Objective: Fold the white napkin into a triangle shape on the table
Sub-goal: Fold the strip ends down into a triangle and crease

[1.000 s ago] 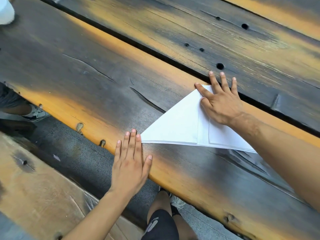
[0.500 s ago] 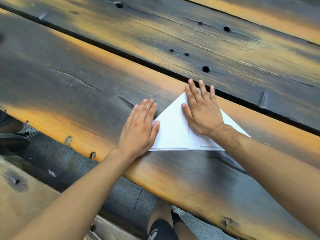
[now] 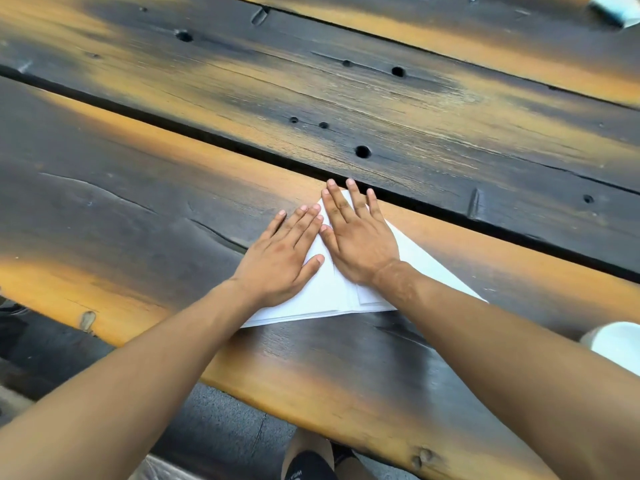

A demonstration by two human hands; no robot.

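The white napkin (image 3: 332,296) lies folded as a triangle on the near plank of the dark, orange-streaked wooden table (image 3: 138,209), its long edge toward me and its tip pointing at the gap between planks. My left hand (image 3: 280,258) lies flat, palm down, over the napkin's left half. My right hand (image 3: 356,237) is pressed flat on the upper middle, fingers spread and reaching past the tip. Both hands cover much of the napkin; they hold nothing.
A dark gap (image 3: 450,216) runs between the two planks just beyond the napkin's tip. A white object (image 3: 616,344) sits at the right edge and another pale thing (image 3: 613,8) at the top right. My knee (image 3: 308,462) and the floor show below the table's near edge.
My left hand moved from the table's edge onto the napkin's left half, then up beside the right hand. The right hand stayed pressed on the napkin. The camera moved closer.
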